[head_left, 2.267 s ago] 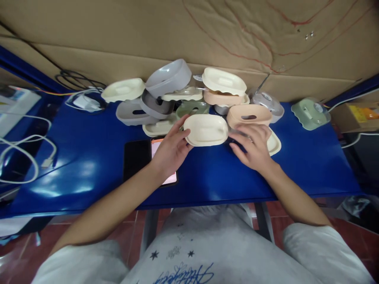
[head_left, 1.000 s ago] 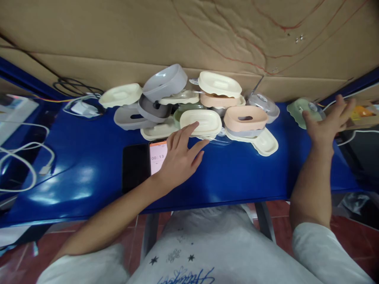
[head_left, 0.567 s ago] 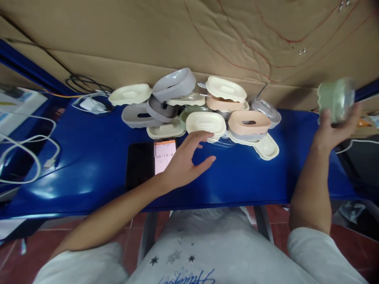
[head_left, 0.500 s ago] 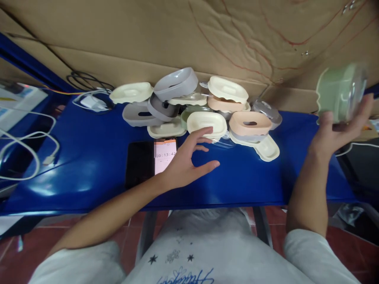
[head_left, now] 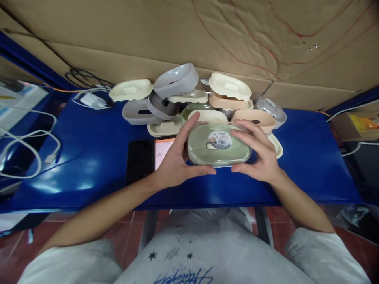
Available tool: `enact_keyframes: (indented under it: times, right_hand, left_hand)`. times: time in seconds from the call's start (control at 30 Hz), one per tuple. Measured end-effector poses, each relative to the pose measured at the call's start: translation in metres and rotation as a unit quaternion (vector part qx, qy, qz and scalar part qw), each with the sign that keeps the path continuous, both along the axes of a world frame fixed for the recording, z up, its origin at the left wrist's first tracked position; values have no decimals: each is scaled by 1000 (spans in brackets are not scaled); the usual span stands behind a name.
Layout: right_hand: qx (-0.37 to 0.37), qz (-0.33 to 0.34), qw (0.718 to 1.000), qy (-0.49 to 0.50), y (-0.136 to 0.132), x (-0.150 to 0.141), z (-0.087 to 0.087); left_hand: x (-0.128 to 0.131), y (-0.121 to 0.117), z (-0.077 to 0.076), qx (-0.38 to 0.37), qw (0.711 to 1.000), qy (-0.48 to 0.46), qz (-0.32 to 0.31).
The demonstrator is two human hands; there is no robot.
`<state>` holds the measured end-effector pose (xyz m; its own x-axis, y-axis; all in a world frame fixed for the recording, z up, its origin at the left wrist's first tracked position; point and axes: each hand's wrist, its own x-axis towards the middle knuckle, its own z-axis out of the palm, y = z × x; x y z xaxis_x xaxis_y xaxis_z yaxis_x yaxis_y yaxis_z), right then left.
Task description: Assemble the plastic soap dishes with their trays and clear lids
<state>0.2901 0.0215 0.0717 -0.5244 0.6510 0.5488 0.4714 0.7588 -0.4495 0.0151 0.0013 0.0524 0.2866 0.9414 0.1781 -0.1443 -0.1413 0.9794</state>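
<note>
Grasping green box (head_left: pixel 219 157) with both hands, holding it at front centre of blue table (head_left: pixel 225 193), before the pile. Reading clock face from box middle. Wrapping 9 o'clock end with left hand (head_left: pixel 174 161), reaching fingers up round the 10 to 11 corner, setting thumb along lower edge toward 7. Gripping 3 o'clock end with right hand (head_left: pixel 265 154), laying fingers over clear lid (head_left: pixel 198 144) near 2, placing thumb at lower edge toward 5. Facing clear lid and round label (head_left: pixel 220 140) up at camera. Being unable to tell whether resting box on tabletop or holding just above.

Seeing cream dish (head_left: pixel 211 115) just behind at 12, partly covered by box. Spotting wavy cream dish (head_left: pixel 230 85) farther back at 12, tilting. Noting peach box (head_left: pixel 257 116) at 2, partly hidden by right fingers, and lidded grey box (head_left: pixel 272 110) just past it. Noting open grey box (head_left: pixel 176 81) between 10 and 11, leaning over dark grey box (head_left: pixel 162 109) at 10. Finding lit phone (head_left: pixel 162 154) and black phone (head_left: pixel 139 159) side by side at 9, covering part of lit phone with left hand. Finding white charger (head_left: pixel 92 101) between 9 and 10, cardboard box (head_left: pixel 345 126) far out at 3.
</note>
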Motion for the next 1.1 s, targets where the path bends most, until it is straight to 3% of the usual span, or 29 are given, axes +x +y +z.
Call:
enact_keyframes:
  times: [0.13, 0.3, 0.4, 0.47, 0.6, 0.7, 0.83, 1.1]
  right_hand:
    - [-37, -6, 999, 13, 1, -4, 15]
    - [-60, -46, 995, 65, -6, 0, 18]
    - [-12, -113, 987, 113, -8, 1, 20]
    - [37, -142, 985, 95, -6, -3, 19]
    - [82, -141, 985, -53, 6, -23, 8]
    - [51, -155, 980, -117, 18, -39, -5]
    - [41, -176, 972, -148, 27, -47, -13]
    - [62, -152, 957, -239, 19, -44, -13]
  left_hand:
    - [7, -9, 1, -80, 996, -34, 11]
    - [13, -21, -9, -129, 989, -71, -26]
    - [15, -29, -21, -181, 980, -66, -58]
    - [17, -33, -29, -204, 974, -42, -92]
    - [19, -34, -38, -93, 990, 13, -101]
    - [18, -31, -37, -26, 994, 47, -92]
    - [15, -30, -34, -9, 990, 94, -106]
    - [16, -31, -36, -3, 984, 126, -128]
